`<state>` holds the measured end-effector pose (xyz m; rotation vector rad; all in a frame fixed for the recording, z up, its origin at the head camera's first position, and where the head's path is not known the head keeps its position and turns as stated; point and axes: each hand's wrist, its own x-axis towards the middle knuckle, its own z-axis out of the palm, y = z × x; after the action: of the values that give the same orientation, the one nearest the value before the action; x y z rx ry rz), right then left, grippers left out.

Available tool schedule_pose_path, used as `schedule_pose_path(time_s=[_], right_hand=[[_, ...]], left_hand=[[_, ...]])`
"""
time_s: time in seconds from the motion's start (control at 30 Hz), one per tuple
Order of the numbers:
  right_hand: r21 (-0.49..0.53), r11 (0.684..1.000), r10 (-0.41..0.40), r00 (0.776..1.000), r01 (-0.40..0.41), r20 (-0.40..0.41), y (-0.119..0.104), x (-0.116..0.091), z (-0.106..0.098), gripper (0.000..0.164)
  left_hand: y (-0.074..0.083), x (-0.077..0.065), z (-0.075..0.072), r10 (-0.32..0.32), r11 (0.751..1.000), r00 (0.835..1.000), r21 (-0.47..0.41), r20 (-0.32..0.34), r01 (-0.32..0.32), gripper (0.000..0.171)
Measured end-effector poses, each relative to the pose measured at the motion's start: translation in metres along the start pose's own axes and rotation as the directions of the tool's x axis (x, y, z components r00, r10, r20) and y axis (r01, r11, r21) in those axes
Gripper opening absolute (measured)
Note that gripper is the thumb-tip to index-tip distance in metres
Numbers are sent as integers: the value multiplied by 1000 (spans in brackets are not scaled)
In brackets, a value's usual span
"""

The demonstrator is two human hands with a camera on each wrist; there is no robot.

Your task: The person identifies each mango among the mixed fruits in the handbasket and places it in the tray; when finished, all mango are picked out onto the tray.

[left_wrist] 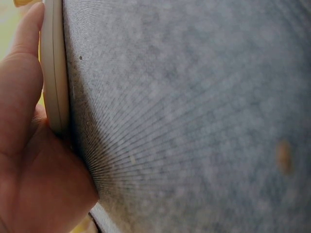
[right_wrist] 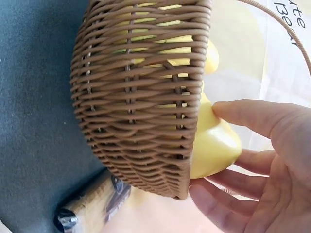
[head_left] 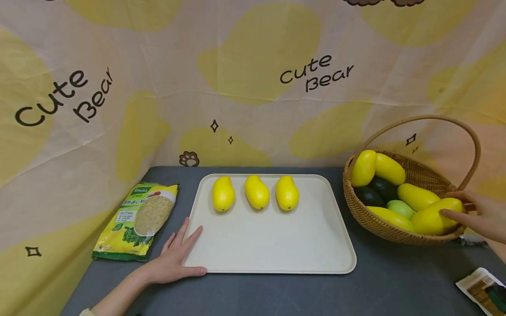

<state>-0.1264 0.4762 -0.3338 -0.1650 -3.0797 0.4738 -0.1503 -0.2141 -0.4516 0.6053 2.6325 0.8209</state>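
Note:
Three yellow mangoes (head_left: 257,192) lie in a row along the far side of a white tray (head_left: 272,245). My left hand (head_left: 170,261) rests at the tray's near left corner, fingers spread and straight, thumb along the front edge. In the left wrist view that hand (left_wrist: 34,165) lies against the tray's side (left_wrist: 54,73). On the right, my right hand (head_left: 474,215) holds a yellow mango (head_left: 436,217) at the rim of a wicker basket (head_left: 379,224). The right wrist view shows the thumb on one side of this mango (right_wrist: 214,141) and fingers on the other.
More yellow mangoes (head_left: 417,196), dark green avocados (head_left: 383,188) and a light green fruit (head_left: 400,208) fill the basket, whose tall handle (head_left: 431,117) arches above. A yellow Knorr bag (head_left: 136,221) lies left of the tray. Another packet (head_left: 484,289) lies at the near right.

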Motion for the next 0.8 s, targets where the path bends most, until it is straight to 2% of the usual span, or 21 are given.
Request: schedule_pose_path(time_s=[0.13, 0.17, 0.2, 0.3, 0.37, 0.47, 0.6, 0.67, 0.77, 0.8], right_hand=[[65, 998, 13, 1000, -13, 2, 21, 14, 14, 76], [92, 996, 14, 999, -18, 45, 20, 15, 12, 81], [101, 995, 14, 999, -19, 47, 18, 16, 12, 81], [133, 991, 20, 998, -27, 52, -3, 9, 5, 78], [163, 986, 34, 998, -41, 46, -27, -2, -4, 74], [241, 969, 57, 998, -52, -16, -42, -7, -7, 68], [388, 921, 79, 990, -29, -115, -51, -9, -5, 47], [456, 890, 91, 985, -14, -148, -58, -9, -6, 46], [564, 824, 72, 980, 45, -184, -72, -10, -8, 47], [622, 780, 53, 981, 74, -185, -76, -10, -9, 46]], left_hand=[[-1, 0, 1, 1, 1000, 1000, -2, -2, -1, 105], [-1, 0, 1, 2, 1000, 1000, -2, -3, -2, 105], [0, -1, 1, -2, 1000, 1000, 1, -2, 2, 106], [0, -1, 0, 1, 1000, 1000, -1, -2, -1, 105], [1, -1, 0, 0, 1000, 1000, -1, -1, 0, 105], [2, -1, -1, 3, 1000, 1000, -4, -3, -3, 104], [1, -2, -1, -2, 1000, 1000, 2, 0, 2, 105], [1, -2, -1, -2, 1000, 1000, 0, 0, 2, 105], [1, -2, -1, -6, 1000, 1000, 2, 1, 6, 105], [1, -1, -1, -1, 1000, 1000, 0, -1, 1, 104]])
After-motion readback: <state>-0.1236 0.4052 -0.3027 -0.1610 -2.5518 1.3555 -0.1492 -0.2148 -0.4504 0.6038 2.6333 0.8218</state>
